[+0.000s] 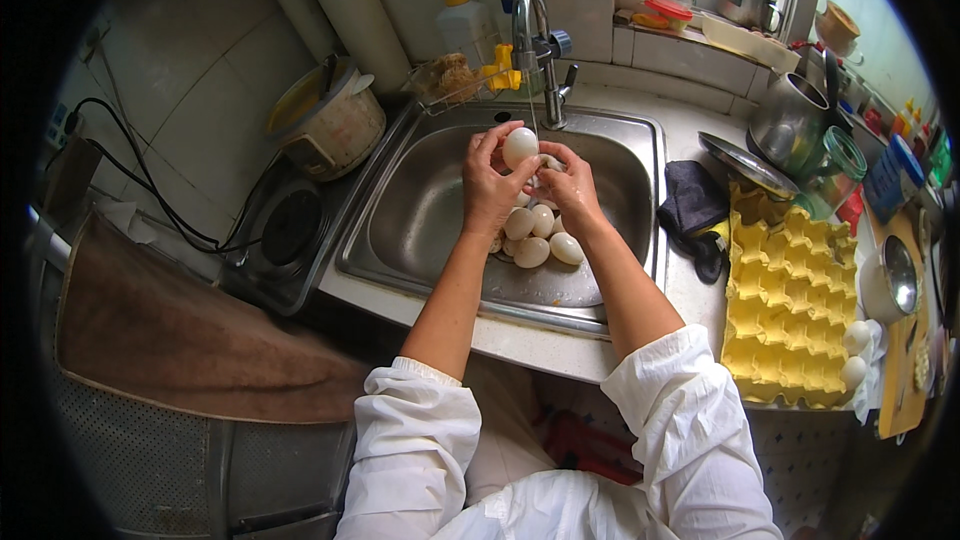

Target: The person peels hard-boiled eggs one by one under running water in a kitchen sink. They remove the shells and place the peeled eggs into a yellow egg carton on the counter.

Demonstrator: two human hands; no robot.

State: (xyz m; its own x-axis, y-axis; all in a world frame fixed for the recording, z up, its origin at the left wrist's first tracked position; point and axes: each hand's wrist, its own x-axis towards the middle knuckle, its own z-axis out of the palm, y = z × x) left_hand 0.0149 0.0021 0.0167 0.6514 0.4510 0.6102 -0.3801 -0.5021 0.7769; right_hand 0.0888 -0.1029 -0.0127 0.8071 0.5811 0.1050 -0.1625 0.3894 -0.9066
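Between the fingers and thumb of my left hand (487, 180) is a white egg (520, 148), held just below the tap (530, 15). A thin stream of water runs from the spout beside the egg. My right hand (571, 187) grips a wet whitish cloth (551, 163) close to the egg; its folds are partly hidden by the fingers. Beneath both hands, a pile of several white eggs (532, 252) lies in the stainless steel sink (420, 217). My hands and wrists cover part of the pile.
At the right, a yellow egg tray (787, 300) lies on the counter, with two white eggs (855, 337) by its edge. A dark cloth (694, 199) sits beside the sink. A rice cooker (337, 127) stands left, behind an electric hotplate (294, 229). A wire rack (450, 94) holds scrubbers.
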